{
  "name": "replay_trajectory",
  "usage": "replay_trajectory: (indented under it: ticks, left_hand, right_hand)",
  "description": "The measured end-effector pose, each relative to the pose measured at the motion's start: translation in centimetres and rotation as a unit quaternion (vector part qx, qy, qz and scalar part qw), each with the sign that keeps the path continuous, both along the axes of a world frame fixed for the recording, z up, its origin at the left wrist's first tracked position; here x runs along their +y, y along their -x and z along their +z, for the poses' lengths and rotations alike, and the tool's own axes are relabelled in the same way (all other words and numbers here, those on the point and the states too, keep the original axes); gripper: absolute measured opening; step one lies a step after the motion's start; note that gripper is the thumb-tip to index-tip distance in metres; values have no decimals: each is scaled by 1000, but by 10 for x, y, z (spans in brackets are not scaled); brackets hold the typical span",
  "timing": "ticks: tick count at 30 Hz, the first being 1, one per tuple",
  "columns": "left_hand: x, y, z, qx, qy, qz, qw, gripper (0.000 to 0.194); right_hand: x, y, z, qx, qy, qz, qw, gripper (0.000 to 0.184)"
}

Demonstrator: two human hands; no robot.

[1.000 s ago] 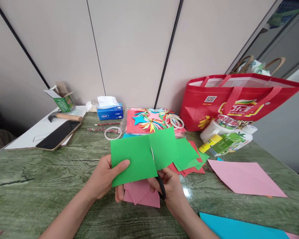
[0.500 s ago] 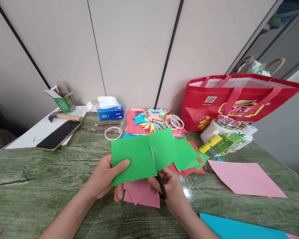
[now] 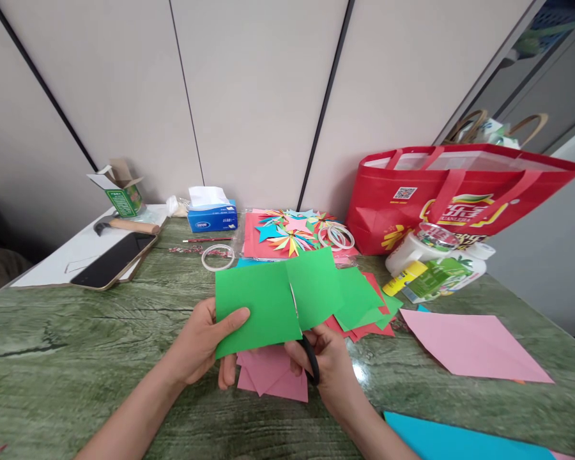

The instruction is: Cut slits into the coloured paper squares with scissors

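Note:
My left hand [image 3: 204, 342] pinches the lower left edge of a green paper sheet [image 3: 259, 303], thumb on top, holding it up above the table. My right hand [image 3: 326, 364] is closed through the black handles of scissors [image 3: 310, 361]; the blades are hidden behind the green sheet, which shows a cut line running up its middle. Below the sheet lie folded pink papers [image 3: 273, 377]. More green and red squares [image 3: 364, 300] are stacked just to the right.
A green marbled table [image 3: 76, 358] carries a large pink sheet [image 3: 474, 348], a blue sheet [image 3: 460, 441], a red tote bag [image 3: 460, 191], a glue stick [image 3: 405, 276], tape rolls [image 3: 218, 257], paper stars [image 3: 292, 233], a tissue box [image 3: 211, 214], a phone [image 3: 112, 259] and a hammer [image 3: 124, 225].

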State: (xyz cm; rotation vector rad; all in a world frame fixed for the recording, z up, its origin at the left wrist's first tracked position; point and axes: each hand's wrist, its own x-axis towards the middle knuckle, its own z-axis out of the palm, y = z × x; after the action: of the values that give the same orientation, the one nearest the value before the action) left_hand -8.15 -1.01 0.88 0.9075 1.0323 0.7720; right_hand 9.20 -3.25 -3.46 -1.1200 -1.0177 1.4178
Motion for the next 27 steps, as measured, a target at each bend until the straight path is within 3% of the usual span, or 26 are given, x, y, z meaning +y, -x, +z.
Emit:
replay_trajectory:
  ticks: [19, 27]
  left_hand:
    - [2, 3, -2, -15, -7, 1, 1000, 24]
    - [4, 5, -2, -40, -7, -33, 999, 19]
  right_hand:
    - [-1, -1, 2, -14, 11, -17, 1000, 28]
    - [0, -2, 3, -2, 19, -17, 1000, 28]
